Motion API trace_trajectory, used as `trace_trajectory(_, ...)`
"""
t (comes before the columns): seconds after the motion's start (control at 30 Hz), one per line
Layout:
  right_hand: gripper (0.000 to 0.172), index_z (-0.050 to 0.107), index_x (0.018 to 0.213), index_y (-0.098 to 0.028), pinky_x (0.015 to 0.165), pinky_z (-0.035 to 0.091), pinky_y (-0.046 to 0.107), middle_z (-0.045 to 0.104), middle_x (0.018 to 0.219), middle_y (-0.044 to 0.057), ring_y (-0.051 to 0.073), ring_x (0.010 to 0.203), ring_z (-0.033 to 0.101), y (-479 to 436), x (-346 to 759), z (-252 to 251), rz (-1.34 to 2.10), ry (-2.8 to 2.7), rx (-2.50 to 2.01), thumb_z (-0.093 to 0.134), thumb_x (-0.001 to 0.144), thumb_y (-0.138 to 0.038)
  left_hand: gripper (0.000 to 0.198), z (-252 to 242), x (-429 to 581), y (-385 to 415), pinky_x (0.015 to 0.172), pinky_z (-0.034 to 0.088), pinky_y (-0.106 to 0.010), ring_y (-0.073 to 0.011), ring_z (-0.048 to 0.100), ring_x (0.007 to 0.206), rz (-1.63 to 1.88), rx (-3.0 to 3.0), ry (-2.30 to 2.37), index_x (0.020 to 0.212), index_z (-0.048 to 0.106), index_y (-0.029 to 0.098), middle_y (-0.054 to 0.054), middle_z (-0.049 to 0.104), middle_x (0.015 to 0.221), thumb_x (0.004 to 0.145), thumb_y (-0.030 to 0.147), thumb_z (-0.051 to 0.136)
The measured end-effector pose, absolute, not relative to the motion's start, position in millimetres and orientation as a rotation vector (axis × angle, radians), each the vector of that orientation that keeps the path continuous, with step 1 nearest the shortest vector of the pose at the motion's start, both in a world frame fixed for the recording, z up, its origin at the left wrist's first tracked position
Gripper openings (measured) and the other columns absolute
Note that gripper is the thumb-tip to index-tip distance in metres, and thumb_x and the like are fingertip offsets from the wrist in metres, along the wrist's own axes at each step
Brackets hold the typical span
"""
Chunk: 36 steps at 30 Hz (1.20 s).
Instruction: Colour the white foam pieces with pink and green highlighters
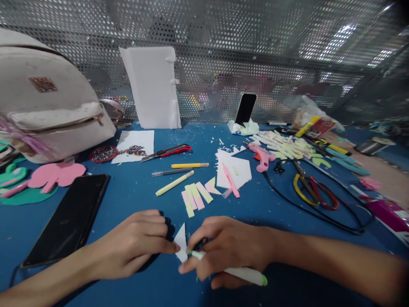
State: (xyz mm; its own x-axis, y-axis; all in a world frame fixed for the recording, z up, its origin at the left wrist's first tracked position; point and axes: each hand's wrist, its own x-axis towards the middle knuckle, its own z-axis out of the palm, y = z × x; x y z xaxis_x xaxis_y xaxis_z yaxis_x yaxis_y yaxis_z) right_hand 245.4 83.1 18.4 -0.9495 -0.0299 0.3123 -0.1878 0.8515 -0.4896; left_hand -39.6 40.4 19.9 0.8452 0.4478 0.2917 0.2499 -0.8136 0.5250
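My left hand (137, 243) has its fingers curled and its thumb tip pressing on a small, pointed piece of white paper (181, 238) on the blue table. My right hand (228, 247) is closed round a white marker with green ends (246, 275), its green tip beside the paper piece's right edge; a finger also touches the paper's lower end. Just beyond the hands lie several pink and pale-green strips (193, 198). Above these strips rest a yellow-green marker (174, 182), a grey marker (171, 172) and an orange-yellow marker (190, 165).
A pink marker (230, 180) lies on white paper (242, 168). At right are a pink glue gun (262, 157) with a black cord, pliers (315, 192) and a strip pile (284, 145). A phone (68, 221), backpack (54, 94) and red-handled cutter (166, 152) are left.
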Motion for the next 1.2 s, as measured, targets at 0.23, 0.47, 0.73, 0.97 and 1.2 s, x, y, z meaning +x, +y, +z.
trace_trajectory(0.23,0.009,0.056,0.109,-0.021,0.111,0.040,0.024,0.078,0.119,0.000,0.014,0.123,0.065,87,246,21,0.900,-2.683,0.175,0.060,0.102,-0.026,0.057,18,-41,41,0.066,0.033,-0.038,-0.0237,0.053,0.072,0.549,2.528,0.511,0.123,0.066,0.020,-0.009,0.066,0.082,0.115,0.033,0.011)
trace_trajectory(0.47,0.013,0.058,0.112,-0.020,0.113,0.039,0.027,0.076,0.124,0.004,0.016,0.126,0.063,88,246,21,0.949,-2.659,0.134,0.061,0.102,-0.027,0.057,17,-41,42,0.066,0.031,-0.037,-0.0239,0.052,0.071,0.560,2.514,0.520,0.123,0.066,0.022,-0.008,0.066,0.081,0.115,0.034,0.011)
trace_trajectory(0.73,0.019,0.062,0.111,-0.020,0.105,0.042,0.029,0.078,0.114,0.006,0.021,0.124,0.063,89,247,17,0.957,-2.612,0.100,0.055,0.105,-0.036,0.057,17,-42,39,0.066,0.033,-0.038,-0.0244,0.053,0.071,0.534,2.510,0.508,0.124,0.065,0.022,-0.009,0.066,0.082,0.114,0.036,0.011)
trace_trajectory(0.97,0.017,0.059,0.114,-0.021,0.103,0.043,0.028,0.074,0.124,0.006,0.019,0.124,0.060,89,247,15,0.862,-2.598,0.006,0.057,0.104,-0.034,0.059,16,-43,40,0.066,0.033,-0.038,-0.0249,0.052,0.071,0.504,2.555,0.526,0.119,0.065,0.021,-0.008,0.062,0.079,0.114,0.036,0.008)
trace_trajectory(1.2,0.029,0.061,0.130,-0.021,0.100,0.042,0.030,0.079,0.109,0.003,0.021,0.121,0.061,86,248,8,0.772,-2.629,-0.052,0.054,0.104,-0.032,0.047,16,-40,36,0.060,0.031,-0.038,-0.0237,0.049,0.063,0.634,2.723,0.391,0.113,0.064,0.016,-0.008,0.061,0.071,0.113,0.023,0.018)
